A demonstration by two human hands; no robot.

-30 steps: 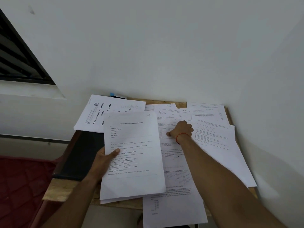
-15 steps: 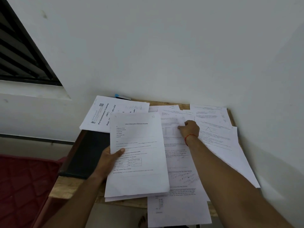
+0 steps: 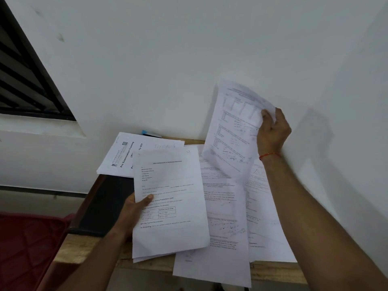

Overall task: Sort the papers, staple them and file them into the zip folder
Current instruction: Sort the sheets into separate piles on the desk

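**Right hand holds one sheet up, left hand grips a stack**

I see the left hand gripping a stack of papers by its left edge, thumb curled on top over the printed text, other fingers hidden under the stack. The stack sits over the left-middle of the wooden table, its bottom edge hanging past the table's front. The top page has a small printed grid and a handwritten mark in its top right corner.

The right hand pinches a single sheet at its upper right corner, fingers curled round the edge. The sheet is up off the table, tilted and bowed, with the white wall behind it. There is a red thread on that wrist.

Loose papers lie overlapping across the right half of the table, some over the front edge. A printed booklet lies at the back left, partly under the stack, with a small blue item just behind it against the wall.

A black flat case lies at the table's left, beside the left hand. I can't tell if it is the zip folder. I can't pick out a stapler.

A red cushion is at lower left and a barred window at upper left.
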